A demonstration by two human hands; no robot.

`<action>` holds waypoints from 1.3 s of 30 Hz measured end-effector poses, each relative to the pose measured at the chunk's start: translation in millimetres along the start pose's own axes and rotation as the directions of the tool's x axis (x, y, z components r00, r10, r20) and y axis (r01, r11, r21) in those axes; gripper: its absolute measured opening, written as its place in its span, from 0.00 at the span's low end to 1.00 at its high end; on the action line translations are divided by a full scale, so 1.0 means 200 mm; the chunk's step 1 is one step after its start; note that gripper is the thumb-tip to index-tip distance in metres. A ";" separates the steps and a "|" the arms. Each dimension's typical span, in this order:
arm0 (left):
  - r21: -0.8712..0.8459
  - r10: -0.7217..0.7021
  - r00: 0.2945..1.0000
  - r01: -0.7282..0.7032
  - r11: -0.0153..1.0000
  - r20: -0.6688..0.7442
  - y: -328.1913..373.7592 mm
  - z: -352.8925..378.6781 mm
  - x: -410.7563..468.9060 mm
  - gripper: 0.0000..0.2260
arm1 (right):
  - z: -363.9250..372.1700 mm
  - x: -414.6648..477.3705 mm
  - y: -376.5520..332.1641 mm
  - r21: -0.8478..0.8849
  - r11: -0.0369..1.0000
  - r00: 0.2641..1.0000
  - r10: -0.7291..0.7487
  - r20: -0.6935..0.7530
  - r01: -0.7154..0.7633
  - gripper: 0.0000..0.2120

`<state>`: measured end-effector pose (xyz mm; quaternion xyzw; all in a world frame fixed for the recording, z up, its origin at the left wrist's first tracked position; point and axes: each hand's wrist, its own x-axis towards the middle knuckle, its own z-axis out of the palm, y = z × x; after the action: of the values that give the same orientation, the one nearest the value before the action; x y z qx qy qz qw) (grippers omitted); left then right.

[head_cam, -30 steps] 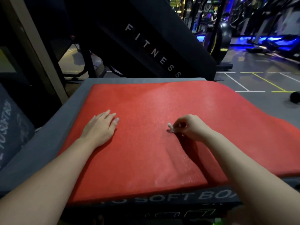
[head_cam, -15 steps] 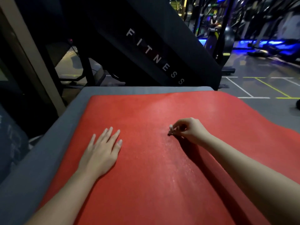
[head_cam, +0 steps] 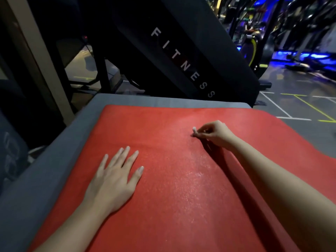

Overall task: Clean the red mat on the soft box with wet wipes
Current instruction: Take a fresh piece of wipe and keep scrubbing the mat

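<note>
The red mat [head_cam: 163, 128] lies flat on top of the grey soft box [head_cam: 54, 160] and fills most of the view. My left hand [head_cam: 114, 179] rests flat on the mat's left half, fingers straight and spread. My right hand [head_cam: 214, 134] is farther out near the mat's middle, its fingertips pinching a small scrunched white wet wipe [head_cam: 194, 130] against the mat. A wet sheen shows on the mat below the right hand.
A black slanted panel [head_cam: 181, 60] lettered FITNESS rises just behind the box. A beige post [head_cam: 36, 57] stands at the far left. Gym machines [head_cam: 254, 42] and a grey floor with painted lines [head_cam: 291, 110] lie to the right.
The view has moved closer over the mat. My left hand's fingers have spread flatter. My right hand still pinches the wipe at nearly the same spot on the mat.
</note>
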<state>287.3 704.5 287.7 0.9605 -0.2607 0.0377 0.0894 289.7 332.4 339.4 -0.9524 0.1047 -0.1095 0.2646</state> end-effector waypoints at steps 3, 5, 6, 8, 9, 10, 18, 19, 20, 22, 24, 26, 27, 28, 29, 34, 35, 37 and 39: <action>-0.001 -0.009 1.000 0.009 1.000 -0.010 0.00 0.00 0.00 0.36 | -0.05 -0.02 0.02 -0.024 0.998 0.983 -0.060 0.175 0.065 0.10; 0.026 -0.009 1.000 0.009 1.000 0.006 0.00 0.01 0.00 0.36 | -0.01 0.06 0.02 -0.066 0.995 0.993 -0.063 0.103 0.070 0.09; 0.025 -0.009 1.000 0.009 1.000 0.007 0.00 0.00 0.00 0.36 | 0.02 0.11 0.01 -0.076 0.996 0.998 -0.052 0.027 0.054 0.08; 0.016 -0.010 1.000 0.010 1.000 -0.008 0.00 0.00 0.00 0.36 | 0.09 0.23 0.00 -0.047 0.999 0.995 -0.017 -0.102 0.012 0.08; 0.012 -0.009 1.000 0.010 1.000 -0.012 0.01 0.00 0.00 0.36 | 0.11 0.29 -0.01 -0.016 1.000 0.991 0.011 -0.132 -0.013 0.09; 0.009 -0.008 1.000 0.008 1.000 -0.013 0.01 0.00 0.00 0.36 | 0.13 0.35 -0.02 0.008 0.999 0.988 0.044 -0.151 -0.044 0.11; 0.002 -0.001 1.000 0.001 1.000 -0.003 0.00 0.00 0.00 0.34 | 0.10 0.44 0.02 -0.026 0.993 0.990 0.111 -0.090 -0.113 0.16; 0.000 -0.004 1.000 0.004 1.000 0.001 0.00 0.00 0.00 0.34 | 0.08 0.43 0.04 -0.021 0.994 0.992 0.109 -0.058 -0.111 0.17; -0.010 -0.006 1.000 0.007 1.000 0.002 0.01 -0.01 0.00 0.34 | 0.07 0.43 0.06 -0.008 0.993 0.993 0.114 -0.036 -0.114 0.16; -0.011 -0.012 1.000 0.012 1.000 0.013 0.01 -0.01 0.00 0.34 | 0.09 0.48 0.07 0.024 0.992 0.990 0.126 -0.054 -0.125 0.14; 0.017 0.002 1.000 -0.003 1.000 0.016 0.01 -0.01 0.00 0.34 | 0.12 0.59 0.08 0.018 0.990 0.978 0.139 -0.154 -0.138 0.14; 0.015 -0.001 1.000 0.001 1.000 -0.010 0.01 0.00 0.01 0.35 | 0.15 0.72 0.07 0.060 0.982 0.960 0.187 -0.206 -0.178 0.13; -0.005 -0.009 1.000 0.009 1.000 -0.019 0.01 0.01 0.00 0.36 | 0.16 0.78 0.06 0.098 0.974 0.953 0.219 -0.208 -0.202 0.12; -0.024 -0.013 1.000 0.012 1.000 -0.019 0.00 0.01 0.00 0.37 | 0.17 0.82 0.05 0.126 0.966 0.946 0.249 -0.206 -0.227 0.11; -0.041 -0.015 1.000 0.015 0.999 -0.015 -0.01 0.01 0.01 0.37 | 0.18 0.85 0.04 0.133 0.965 0.946 0.252 -0.205 -0.228 0.11; -0.035 0.000 1.000 0.000 0.999 -0.020 -0.01 0.00 0.01 0.38 | 0.22 0.84 0.00 0.013 0.995 0.985 0.096 -0.145 -0.095 0.14; -0.044 -0.004 1.000 0.003 0.999 -0.023 -0.01 0.00 0.01 0.38 | 0.21 0.80 -0.01 -0.031 0.998 0.994 0.051 -0.101 -0.055 0.16; -0.050 -0.005 1.000 0.005 0.999 -0.016 0.00 -0.01 0.01 0.39 | 0.14 0.72 -0.01 -0.138 0.990 1.000 -0.021 0.023 0.024 0.18; -0.056 -0.006 1.000 0.006 0.998 -0.009 0.00 -0.02 0.00 0.39 | 0.06 0.63 -0.02 -0.221 0.970 0.983 -0.067 0.173 0.105 0.19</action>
<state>287.9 704.7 292.1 0.9583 -0.2583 0.0347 0.1175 413.2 308.6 350.2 -0.9859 0.0532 -0.0293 0.1557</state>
